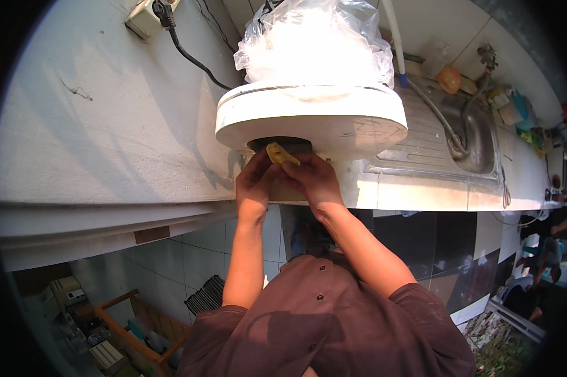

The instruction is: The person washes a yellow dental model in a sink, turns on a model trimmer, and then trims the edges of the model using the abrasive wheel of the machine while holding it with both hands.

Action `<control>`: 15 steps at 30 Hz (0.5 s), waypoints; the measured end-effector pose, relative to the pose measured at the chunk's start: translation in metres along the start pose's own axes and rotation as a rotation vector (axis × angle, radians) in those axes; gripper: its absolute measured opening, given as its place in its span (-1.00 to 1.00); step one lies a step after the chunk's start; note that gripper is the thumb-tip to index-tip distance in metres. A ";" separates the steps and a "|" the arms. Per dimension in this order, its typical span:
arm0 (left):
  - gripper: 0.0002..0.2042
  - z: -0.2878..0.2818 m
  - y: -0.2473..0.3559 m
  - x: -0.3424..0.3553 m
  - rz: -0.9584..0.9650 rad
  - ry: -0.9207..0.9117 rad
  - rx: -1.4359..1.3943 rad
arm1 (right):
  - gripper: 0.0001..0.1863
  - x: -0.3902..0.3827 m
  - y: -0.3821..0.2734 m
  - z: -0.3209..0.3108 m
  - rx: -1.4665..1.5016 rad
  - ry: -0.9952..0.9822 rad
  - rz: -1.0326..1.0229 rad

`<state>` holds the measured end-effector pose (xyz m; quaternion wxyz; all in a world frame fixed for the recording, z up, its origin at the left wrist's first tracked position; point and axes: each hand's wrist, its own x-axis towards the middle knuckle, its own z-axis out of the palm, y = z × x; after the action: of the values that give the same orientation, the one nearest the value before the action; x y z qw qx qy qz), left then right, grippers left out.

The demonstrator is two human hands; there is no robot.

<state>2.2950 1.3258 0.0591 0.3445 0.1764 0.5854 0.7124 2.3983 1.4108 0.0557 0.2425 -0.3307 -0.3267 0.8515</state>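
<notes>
A small, soft-looking yellow piece [278, 153] is pinched at the fingertips of both my hands; its exact kind cannot be made out. My left hand [253, 180] closes on its left side, and my right hand [316, 180] grips its right end from above. Just behind the fingers is a dark opening [258, 144] in the underside of a white rounded machine [334, 129]. The lower fingers of both hands are partly hidden. A bulky clear plastic bag [315, 47], glaring in the sun, sits on top of the machine.
Right of the machine lies a steel sink [478, 151] with a hose [444, 119] and a tap [486, 56]. To the left, a black plug [164, 12] with its cord hangs by a white wall. A wooden frame [123, 327] stands at lower left. Other people [541, 251] are at far right.
</notes>
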 end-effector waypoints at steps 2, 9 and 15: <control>-0.56 0.003 0.001 -0.001 0.021 -0.009 -0.050 | -0.60 -0.002 -0.003 0.001 -0.058 -0.004 -0.030; -0.56 -0.005 -0.006 0.003 -0.045 0.006 -0.087 | -0.67 0.003 -0.004 0.004 -0.216 0.030 -0.153; -0.61 -0.008 -0.003 0.001 -0.055 -0.071 -0.233 | -0.66 -0.001 0.003 0.004 -0.451 0.136 -0.422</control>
<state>2.2898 1.3211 0.0539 0.4023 0.1441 0.4908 0.7593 2.3954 1.4066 0.0559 0.3559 -0.3572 -0.5517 0.6644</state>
